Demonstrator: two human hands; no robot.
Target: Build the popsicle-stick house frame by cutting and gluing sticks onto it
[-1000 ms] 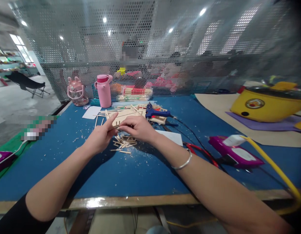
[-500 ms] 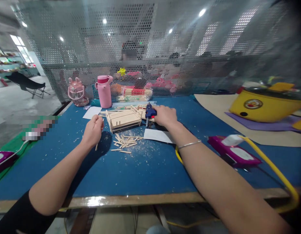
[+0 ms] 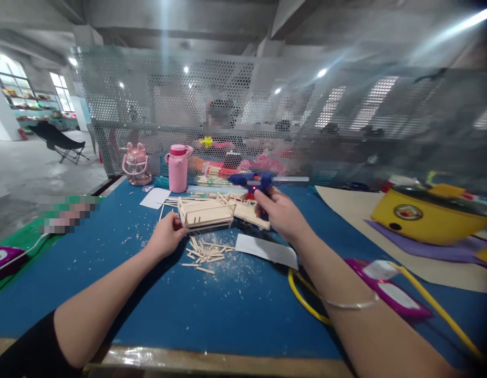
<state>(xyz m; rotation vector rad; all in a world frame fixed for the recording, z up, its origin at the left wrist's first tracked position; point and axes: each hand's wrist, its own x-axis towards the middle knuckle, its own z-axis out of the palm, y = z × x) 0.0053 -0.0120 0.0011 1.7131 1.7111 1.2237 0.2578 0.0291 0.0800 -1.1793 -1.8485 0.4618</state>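
My right hand [image 3: 280,214] is closed round the grip of a blue glue gun [image 3: 249,181], lifted above the blue table with its nozzle pointing left. My left hand [image 3: 167,237] rests on the table with its fingers curled, pinching a thin wooden stick against the left end of a small wooden-stick frame [image 3: 206,211]. A heap of loose wooden sticks [image 3: 206,252] and sawdust lies just in front of the frame. Flat stick panels [image 3: 249,211] lie behind it, under my right hand.
A pink bottle [image 3: 177,168] and a pink rabbit-shaped cup [image 3: 136,164] stand at the back by a perforated metal screen [image 3: 267,100]. White paper [image 3: 266,250], a yellow hose [image 3: 302,302], a purple device [image 3: 389,293] and a yellow cooker [image 3: 428,216] sit to the right.
My right hand left the sticks, reached to the glue gun and has lifted it. My left hand moved to the frame's left end. The view has tilted upward.
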